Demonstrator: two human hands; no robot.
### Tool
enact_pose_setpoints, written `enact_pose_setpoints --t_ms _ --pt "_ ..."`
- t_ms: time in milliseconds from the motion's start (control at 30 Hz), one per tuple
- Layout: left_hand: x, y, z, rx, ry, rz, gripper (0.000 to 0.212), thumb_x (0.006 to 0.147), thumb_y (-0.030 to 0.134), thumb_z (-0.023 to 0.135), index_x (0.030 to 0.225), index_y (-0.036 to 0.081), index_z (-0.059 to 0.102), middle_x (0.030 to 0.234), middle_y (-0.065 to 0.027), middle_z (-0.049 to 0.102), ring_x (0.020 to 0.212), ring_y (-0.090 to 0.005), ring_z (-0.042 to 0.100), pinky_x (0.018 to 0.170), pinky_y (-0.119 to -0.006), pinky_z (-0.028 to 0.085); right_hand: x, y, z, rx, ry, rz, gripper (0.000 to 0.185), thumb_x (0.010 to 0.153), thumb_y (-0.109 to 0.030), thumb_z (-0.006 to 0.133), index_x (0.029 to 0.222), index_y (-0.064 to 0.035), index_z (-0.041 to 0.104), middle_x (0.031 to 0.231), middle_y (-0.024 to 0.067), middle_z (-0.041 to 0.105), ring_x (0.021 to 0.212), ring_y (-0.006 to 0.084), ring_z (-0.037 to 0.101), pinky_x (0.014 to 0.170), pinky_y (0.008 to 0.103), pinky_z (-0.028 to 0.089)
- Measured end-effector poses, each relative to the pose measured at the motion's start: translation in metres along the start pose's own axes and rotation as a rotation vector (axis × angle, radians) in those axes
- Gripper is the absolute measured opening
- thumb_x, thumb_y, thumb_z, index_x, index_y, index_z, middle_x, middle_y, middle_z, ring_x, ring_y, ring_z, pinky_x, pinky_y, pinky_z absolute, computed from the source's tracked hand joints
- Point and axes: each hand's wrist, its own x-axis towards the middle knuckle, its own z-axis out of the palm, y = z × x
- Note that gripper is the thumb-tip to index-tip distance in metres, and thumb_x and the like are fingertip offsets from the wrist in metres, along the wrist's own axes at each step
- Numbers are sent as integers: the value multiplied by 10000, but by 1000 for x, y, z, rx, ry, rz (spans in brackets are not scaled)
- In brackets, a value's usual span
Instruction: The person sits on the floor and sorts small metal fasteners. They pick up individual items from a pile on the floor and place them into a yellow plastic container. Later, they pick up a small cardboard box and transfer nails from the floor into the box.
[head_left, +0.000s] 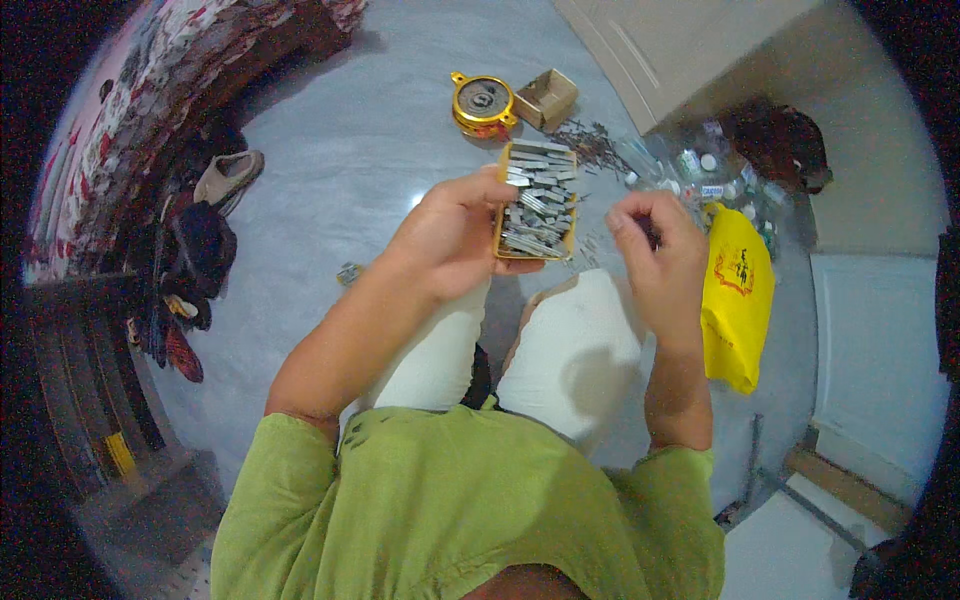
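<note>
My left hand (457, 225) holds a yellow-edged box (574, 236) from its left side and below, over the gap between my knees. Many small silvery metal strips (536, 202) lie crowded inside it, pointing different ways. To the right of the box hangs my right hand (656, 240), its fingers curled with thumb and forefinger close together; whether something small is between them cannot be seen. Loose thin pieces (592, 247) lie on the floor between the box and that hand. Dark nails or similar thin pieces (592, 142) are heaped beyond the box.
A gold round tin (484, 101) and an open cardboard box (547, 97) stand ahead. Plastic bottles (709, 176) lie at right, beside a yellow bag (739, 300). Shoes (229, 176) lie at left by a draped cloth (150, 112). A pale cabinet (660, 52) stands at upper right.
</note>
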Motion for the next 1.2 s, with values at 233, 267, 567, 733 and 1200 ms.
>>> enact_pose_setpoints --t_ms 233,267,567,733,1200 --pt "1 2 8 -7 37 2 470 798 190 494 1250 81 431 1150 -149 559 1009 -328 576 810 -467 482 -13 207 33 -97 -101 438 237 804 -242 598 876 -17 625 820 165 637 769 305 619 689 375 476" --pt "3 2 7 11 15 -8 497 791 185 492 1267 64 414 1174 -150 544 1017 -314 571 822 -474 469 -25 247 43 -114 -118 498 248 808 -253 585 881 -20 628 836 172 636 786 320 616 699 389 476" --pt "9 -3 23 -16 85 24 574 774 125 483 1320 4 355 1216 -158 521 1065 -289 547 896 -469 447 -129 412 103 -384 -216 497 165 738 -181 627 796 -29 600 744 135 630 655 273 600 625 355 471" --pt "12 -5 30 -70 181 44 601 737 99 493 1313 -10 361 1255 -170 496 1107 -299 525 974 -445 401 -126 420 127 -462 -200 679 179 749 -192 608 858 -51 602 859 161 639 804 335 607 716 411 475" --pt "21 -8 38 -89 299 62 630 707 86 497 1308 -32 351 1278 -201 465 1152 -322 488 994 -460 376 -93 417 154 -671 -227 675 190 798 -98 496 943 -39 605 965 175 588 892 340 598 746 435 503"
